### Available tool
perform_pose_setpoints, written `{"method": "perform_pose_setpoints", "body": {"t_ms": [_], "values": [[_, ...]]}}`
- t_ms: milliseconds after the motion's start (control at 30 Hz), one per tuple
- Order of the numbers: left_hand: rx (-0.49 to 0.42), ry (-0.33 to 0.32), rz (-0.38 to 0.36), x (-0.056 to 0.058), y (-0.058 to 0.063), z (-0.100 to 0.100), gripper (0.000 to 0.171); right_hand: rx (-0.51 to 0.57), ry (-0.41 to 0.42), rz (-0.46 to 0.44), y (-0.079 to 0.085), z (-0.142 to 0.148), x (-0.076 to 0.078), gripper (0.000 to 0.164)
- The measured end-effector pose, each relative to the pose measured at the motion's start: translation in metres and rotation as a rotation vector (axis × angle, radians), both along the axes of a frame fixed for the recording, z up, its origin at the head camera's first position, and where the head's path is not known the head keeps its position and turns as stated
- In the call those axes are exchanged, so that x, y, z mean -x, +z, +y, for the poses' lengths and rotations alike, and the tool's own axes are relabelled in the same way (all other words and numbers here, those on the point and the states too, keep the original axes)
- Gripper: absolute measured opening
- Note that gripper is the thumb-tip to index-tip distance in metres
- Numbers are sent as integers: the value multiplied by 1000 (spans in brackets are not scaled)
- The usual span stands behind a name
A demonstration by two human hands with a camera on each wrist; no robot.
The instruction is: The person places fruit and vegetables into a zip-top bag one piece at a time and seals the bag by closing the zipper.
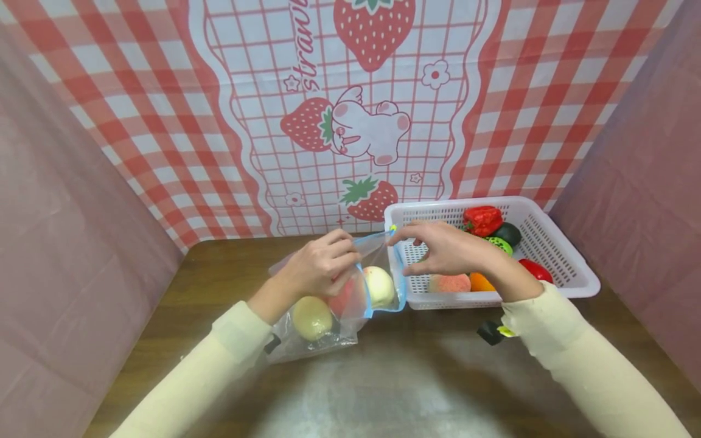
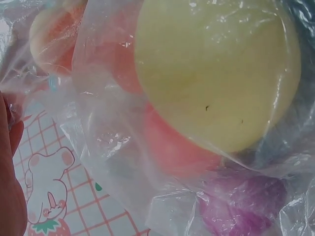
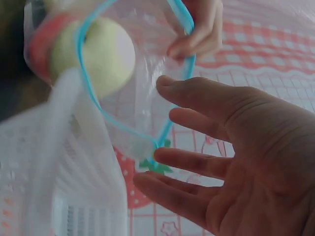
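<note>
A clear zip bag with a blue-edged mouth holds several pieces of produce. Its upper edge is gripped by my left hand. Just inside the mouth lies a pale round fruit. Behind that are a pinkish-red piece and a round yellow fruit; a purple piece shows through the plastic in the left wrist view. My right hand is at the mouth's right side, thumb and fingers spread apart with nothing held, its fingertips right at the blue edge.
To the right, a white perforated basket contains a red bell pepper, a dark green piece, a green slice, a peach, an orange and a red piece. A strawberry-print cloth hangs behind the wooden table.
</note>
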State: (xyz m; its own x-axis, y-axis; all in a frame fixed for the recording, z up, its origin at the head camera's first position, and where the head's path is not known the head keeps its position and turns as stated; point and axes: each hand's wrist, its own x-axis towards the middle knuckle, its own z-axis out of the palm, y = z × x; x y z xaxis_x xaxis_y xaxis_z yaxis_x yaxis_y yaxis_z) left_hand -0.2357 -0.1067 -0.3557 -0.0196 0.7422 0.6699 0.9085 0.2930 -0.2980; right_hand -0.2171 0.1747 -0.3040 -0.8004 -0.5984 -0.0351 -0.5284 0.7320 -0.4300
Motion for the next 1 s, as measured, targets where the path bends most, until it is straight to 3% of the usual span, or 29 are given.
{"method": "perform_pose_setpoints", "body": {"t_ms": [333,667,1000], "values": [[8,0,-6,1,-3,0,15,-189,11,-99,10,26,26,52],[-2,-9,6,2,-4,0,14,-338,-65,-232,8,36,40,54],[-4,-18,-6,1,-5,0,14,-337,-137,-541,-9,43,56,63]]}}
